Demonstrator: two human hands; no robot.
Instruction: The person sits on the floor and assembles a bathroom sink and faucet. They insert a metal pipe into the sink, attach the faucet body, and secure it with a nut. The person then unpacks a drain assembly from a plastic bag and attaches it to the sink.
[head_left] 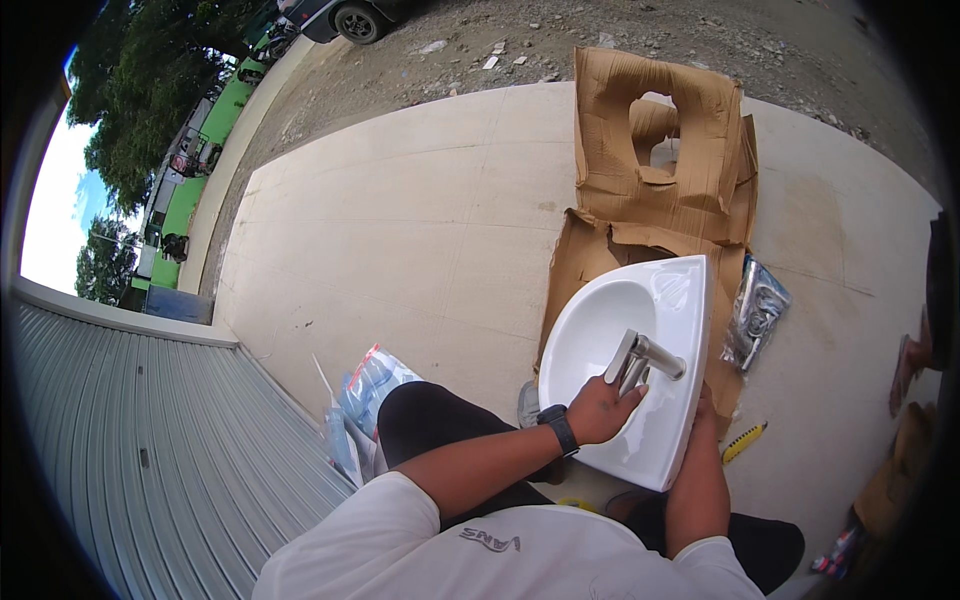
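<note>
A glossy white ceramic wash basin (690, 300) is noted right of centre, near the wearer's knees, its bowl facing up and its far part over torn brown corrugated cardboard (665, 205). A brushed-metal cylindrical tap (660, 355) is seated on its right-hand deck. The tap's spout is grasped by the fingers of the left hand (598, 410). The right hand (704, 402) is placed at the basin's right edge; its fingers are hidden behind the rim, and their grip cannot be told. The support under the basin is likewise not shown.

Tipping is judged the chief risk, should the basin be steadied unevenly; chipping could be caused by contact with the pale concrete floor (420, 230). The tap could be twisted off line by an uneven pull. A slim yellow-and-black tool (743, 442), just beside the right forearm, could be knocked.
</note>
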